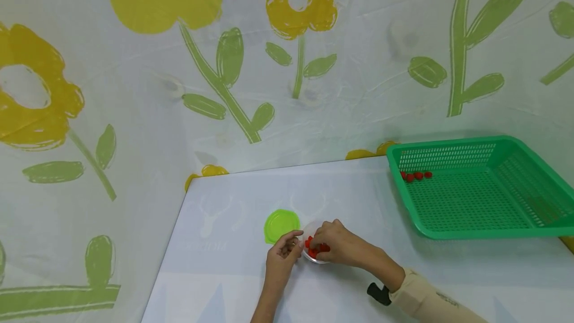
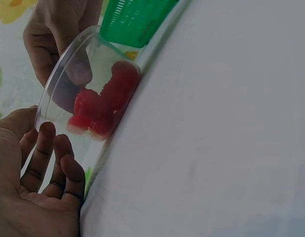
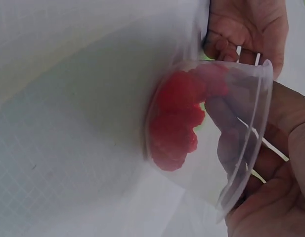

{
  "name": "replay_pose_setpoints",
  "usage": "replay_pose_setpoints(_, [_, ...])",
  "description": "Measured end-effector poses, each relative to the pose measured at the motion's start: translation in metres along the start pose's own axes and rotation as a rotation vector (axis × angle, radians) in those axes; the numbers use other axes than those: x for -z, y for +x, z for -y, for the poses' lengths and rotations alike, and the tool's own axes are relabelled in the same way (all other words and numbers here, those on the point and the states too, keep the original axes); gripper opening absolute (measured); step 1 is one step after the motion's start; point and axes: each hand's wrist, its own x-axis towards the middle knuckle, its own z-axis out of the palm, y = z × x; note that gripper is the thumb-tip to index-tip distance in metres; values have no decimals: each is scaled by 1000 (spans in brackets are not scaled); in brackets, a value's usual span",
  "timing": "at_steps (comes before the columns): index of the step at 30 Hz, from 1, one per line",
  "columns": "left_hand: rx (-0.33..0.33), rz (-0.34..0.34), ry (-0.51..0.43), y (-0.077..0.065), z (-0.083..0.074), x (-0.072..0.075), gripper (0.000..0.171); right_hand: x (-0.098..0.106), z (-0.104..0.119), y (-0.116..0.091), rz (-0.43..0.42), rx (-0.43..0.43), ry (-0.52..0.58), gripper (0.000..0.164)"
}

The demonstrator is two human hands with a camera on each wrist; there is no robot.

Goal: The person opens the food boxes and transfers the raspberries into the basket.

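The right hand (image 1: 338, 243) dips bent fingers over the rim of a clear cup (image 3: 199, 182), down among red pieces (image 3: 174, 118); whether it pinches one cannot be told. The left hand (image 1: 282, 259), at the cup's 8 o'clock, is loosely open, its fingers softly bent, thumb and fingertips against the rim. The cup stands upright on the white tabletop (image 1: 224, 263), the red pieces clustered at its bottom. Just beyond the left fingertips, at the cup's 10 o'clock, lies a lime-green disc (image 1: 281, 226). A beige sleeve (image 1: 430, 295) runs off towards 4 o'clock. Well apart, between 2 and 3 o'clock, sits a green basket (image 1: 466, 198), more red pieces lined up at its own 10 o'clock. A flowered cloth (image 1: 358, 88) hangs at 12.
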Motion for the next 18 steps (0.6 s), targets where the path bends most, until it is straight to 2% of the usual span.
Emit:
replay_pose_setpoints(10, [-27,0,-6,-2,1,-2,25,-6,-2,-2,-45,19,-24,14])
replay_pose_setpoints(18, [-16,-16,17,7,26,1,24,1,-3,-7,-80,11,17,16])
